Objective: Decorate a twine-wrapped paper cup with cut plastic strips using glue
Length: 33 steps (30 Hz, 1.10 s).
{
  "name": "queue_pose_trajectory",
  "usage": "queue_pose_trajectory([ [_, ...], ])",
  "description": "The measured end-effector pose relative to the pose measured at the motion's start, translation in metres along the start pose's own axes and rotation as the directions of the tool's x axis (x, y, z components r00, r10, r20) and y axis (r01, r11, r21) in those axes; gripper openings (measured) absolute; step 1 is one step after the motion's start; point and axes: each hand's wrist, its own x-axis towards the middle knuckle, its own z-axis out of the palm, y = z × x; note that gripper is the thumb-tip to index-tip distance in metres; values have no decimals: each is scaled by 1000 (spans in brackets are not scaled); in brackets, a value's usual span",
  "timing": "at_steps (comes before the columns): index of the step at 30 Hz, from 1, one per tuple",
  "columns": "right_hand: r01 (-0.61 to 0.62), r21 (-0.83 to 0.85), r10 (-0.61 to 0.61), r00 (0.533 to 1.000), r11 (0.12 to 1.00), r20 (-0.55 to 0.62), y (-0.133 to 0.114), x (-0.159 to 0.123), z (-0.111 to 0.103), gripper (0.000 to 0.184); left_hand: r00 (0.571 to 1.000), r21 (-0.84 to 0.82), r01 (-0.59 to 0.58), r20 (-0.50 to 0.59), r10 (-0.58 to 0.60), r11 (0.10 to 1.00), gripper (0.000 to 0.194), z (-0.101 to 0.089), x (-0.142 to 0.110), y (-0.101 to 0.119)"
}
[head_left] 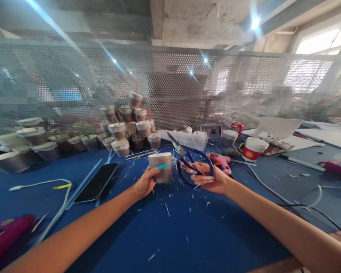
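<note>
My left hand (146,181) is closed around a small grey-brown pot with a pale rim (162,170), held upright above the blue table. A teal fingernail lies across the front of the pot. In my right hand (206,175) is a pair of scissors (182,151) with large blue loop handles. My fingers pass through and around the loops, and the blades point up and to the left, over the right side of the pot. The blades look closed or nearly so.
Similar pots (118,131) are stacked at the back left. A black phone (96,184) lies left, near a magenta tool (10,231). A pink glue gun (220,161), a red-and-white paper cup (254,148) and cables are on the right. Scraps litter the blue table (187,239). Perforated metal panels stand behind.
</note>
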Motion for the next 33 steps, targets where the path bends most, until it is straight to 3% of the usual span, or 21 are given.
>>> queue_pose_trajectory([
  [4, -99, 57, 98, 995, 993, 29, 0, 0, -6, 13, 975, 8, 112, 194, -112, 994, 42, -4, -4, 2],
  [10, -113, 80, 106, 991, 990, 87, 4, 3, -16, 12, 955, 44, 159, 246, -165, 986, 45, -5, -8, 4],
  [16, -20, 48, 20, 1000, 999, -5, 8, 7, -18, 12, 948, 120, 155, 260, -182, 981, 46, -9, -9, 3],
  [22, -39, 45, 40, 999, 998, -16, 7, 8, -22, 11, 917, 264, 120, 339, -209, 957, 46, -6, -7, 4],
  [29, 100, 82, -97, 995, 992, -32, 5, 7, -24, 9, 940, 272, 140, 264, -214, 952, 53, 0, -7, 5],
  [31, 169, 72, -167, 986, 983, -23, 2, 5, -23, 9, 972, 253, 90, 190, -141, 963, 55, 1, -5, 3],
  [33, 207, 44, -206, 978, 977, -23, -3, 3, -22, 19, 999, 259, -11, 47, -1, 966, 55, 0, -1, 0],
])
